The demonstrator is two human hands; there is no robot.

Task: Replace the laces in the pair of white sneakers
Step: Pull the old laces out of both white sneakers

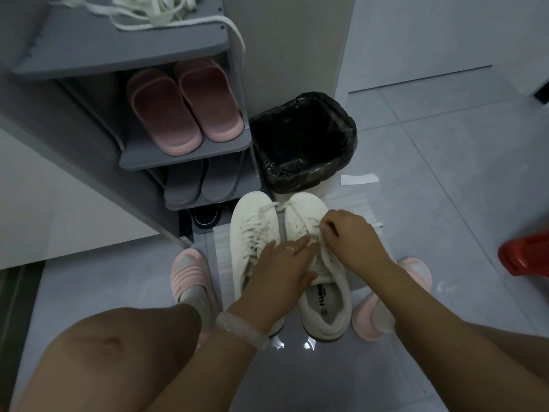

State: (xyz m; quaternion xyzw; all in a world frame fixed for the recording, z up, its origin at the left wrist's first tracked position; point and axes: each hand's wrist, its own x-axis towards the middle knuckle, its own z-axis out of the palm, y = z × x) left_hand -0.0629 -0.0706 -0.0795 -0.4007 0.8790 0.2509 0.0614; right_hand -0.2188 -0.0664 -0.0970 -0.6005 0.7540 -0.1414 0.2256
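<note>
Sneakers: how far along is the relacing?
Left sneaker looks fully laced. In hand: right hand pinches a lace on the right sneaker, left hand steadying it. Left: finishing that shoe. Loose laces lie on the rack's top shelf.

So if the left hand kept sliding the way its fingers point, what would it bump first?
Probably the right hand, pinching the lace of the right white canvas sneaker; the left hand has its fingertips almost there, though depth is unclear.

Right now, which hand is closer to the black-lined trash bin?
Right. The right hand pinches a lace over the right sneaker, just below the trash bin. The left hand lies lower, across both sneakers.
</note>
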